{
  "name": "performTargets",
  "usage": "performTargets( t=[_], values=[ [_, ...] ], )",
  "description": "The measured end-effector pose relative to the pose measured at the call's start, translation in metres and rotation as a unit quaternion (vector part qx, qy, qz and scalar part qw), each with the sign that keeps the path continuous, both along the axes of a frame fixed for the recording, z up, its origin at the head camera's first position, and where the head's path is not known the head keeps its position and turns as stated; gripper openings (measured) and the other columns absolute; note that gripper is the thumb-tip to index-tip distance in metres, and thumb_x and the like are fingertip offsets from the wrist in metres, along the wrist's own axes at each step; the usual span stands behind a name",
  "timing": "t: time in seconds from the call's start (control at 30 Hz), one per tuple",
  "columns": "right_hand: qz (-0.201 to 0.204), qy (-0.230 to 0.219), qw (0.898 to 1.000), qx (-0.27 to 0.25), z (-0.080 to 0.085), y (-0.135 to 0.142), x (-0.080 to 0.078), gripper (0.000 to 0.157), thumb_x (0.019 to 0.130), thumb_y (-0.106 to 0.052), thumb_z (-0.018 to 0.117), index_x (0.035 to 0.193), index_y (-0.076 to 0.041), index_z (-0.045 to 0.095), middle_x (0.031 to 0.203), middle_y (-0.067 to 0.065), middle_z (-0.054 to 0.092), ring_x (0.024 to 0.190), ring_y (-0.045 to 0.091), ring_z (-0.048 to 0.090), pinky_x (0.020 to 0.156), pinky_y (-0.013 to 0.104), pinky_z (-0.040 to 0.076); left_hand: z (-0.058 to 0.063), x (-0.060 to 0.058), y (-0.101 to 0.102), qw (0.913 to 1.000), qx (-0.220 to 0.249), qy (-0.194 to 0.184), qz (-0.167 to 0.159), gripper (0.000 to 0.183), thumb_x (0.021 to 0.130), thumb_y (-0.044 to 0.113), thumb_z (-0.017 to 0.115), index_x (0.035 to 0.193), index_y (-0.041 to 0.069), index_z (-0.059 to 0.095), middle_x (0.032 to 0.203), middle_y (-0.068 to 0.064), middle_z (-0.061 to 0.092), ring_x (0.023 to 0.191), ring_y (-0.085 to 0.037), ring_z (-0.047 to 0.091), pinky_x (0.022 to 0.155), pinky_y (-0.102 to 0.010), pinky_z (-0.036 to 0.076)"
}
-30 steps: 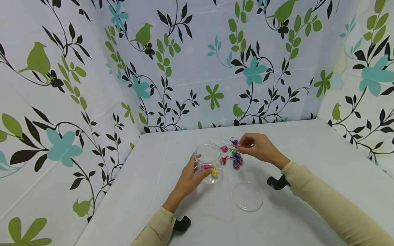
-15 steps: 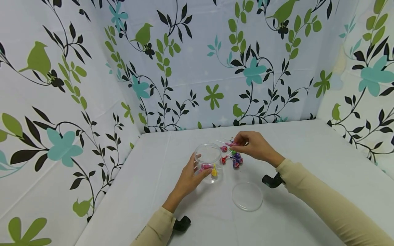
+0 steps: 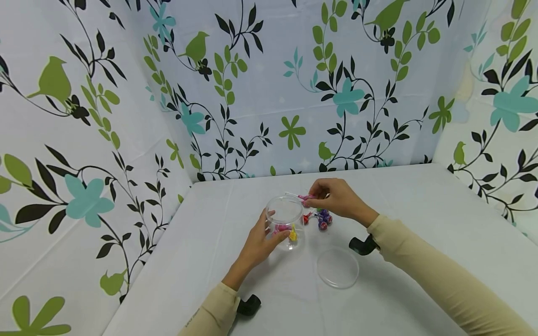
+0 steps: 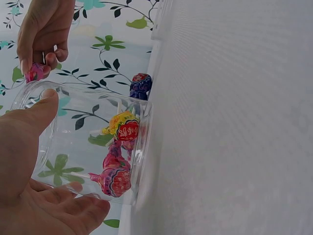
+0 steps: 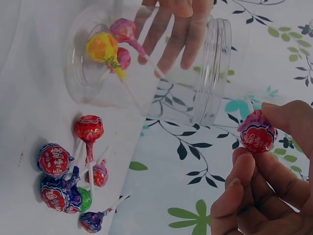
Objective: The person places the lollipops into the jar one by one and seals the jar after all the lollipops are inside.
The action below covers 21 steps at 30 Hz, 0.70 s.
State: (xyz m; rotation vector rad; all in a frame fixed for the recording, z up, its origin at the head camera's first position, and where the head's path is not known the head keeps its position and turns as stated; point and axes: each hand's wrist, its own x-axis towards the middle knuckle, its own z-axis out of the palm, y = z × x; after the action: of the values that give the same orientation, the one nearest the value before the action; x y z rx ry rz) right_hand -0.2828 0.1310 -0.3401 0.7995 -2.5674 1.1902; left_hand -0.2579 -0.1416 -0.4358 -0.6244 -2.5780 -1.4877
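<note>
My left hand (image 3: 257, 245) holds a clear plastic jar (image 3: 284, 210) that stands upright on the table, thumb on the near side and fingers round the other. Inside the jar lie a yellow lollipop (image 5: 101, 47) and some pink lollipops (image 5: 123, 30). Just right of the jar's open mouth, my right hand (image 3: 338, 198) pinches a pink lollipop (image 5: 257, 134) by its wrapped head, its white stick pointing toward the jar. On the table beside the jar lie a red lollipop (image 5: 89, 128), several dark blue lollipops (image 5: 54, 160) and a partly covered green lollipop (image 5: 84, 199).
A clear round lid (image 3: 338, 268) lies flat on the white table (image 3: 399, 196), nearer than the jar and to its right. Patterned cloth (image 3: 260, 84) with birds and leaves hangs behind the table and on both sides. A dark wrist-camera mount (image 3: 249, 305) sits below each forearm.
The right hand has moved left from above the loose lollipops toward the jar's rim, carrying the pink lollipop. The left hand and the jar have stayed put.
</note>
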Motion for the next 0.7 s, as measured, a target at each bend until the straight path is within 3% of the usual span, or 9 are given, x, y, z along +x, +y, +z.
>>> performTargets(
  t=[0.7],
  values=[
    [0.031, 0.012, 0.999, 0.015, -0.004, -0.028, -0.006, 0.019, 0.089, -0.021, 0.086, 0.094, -0.008, 0.072, 0.084, -0.003, 0.068, 0.073, 0.017, 0.060, 0.065, 0.029, 0.057, -0.002, 0.000, 0.002, 1.0000, -0.003, -0.003, 0.007, 0.094, 0.096, 0.042, 0.076, 0.166, 0.013, 0.021, 0.162, -0.010, 0.040, 0.143, -0.037, 0.045, 0.113, -0.049, 0.041]
  ],
)
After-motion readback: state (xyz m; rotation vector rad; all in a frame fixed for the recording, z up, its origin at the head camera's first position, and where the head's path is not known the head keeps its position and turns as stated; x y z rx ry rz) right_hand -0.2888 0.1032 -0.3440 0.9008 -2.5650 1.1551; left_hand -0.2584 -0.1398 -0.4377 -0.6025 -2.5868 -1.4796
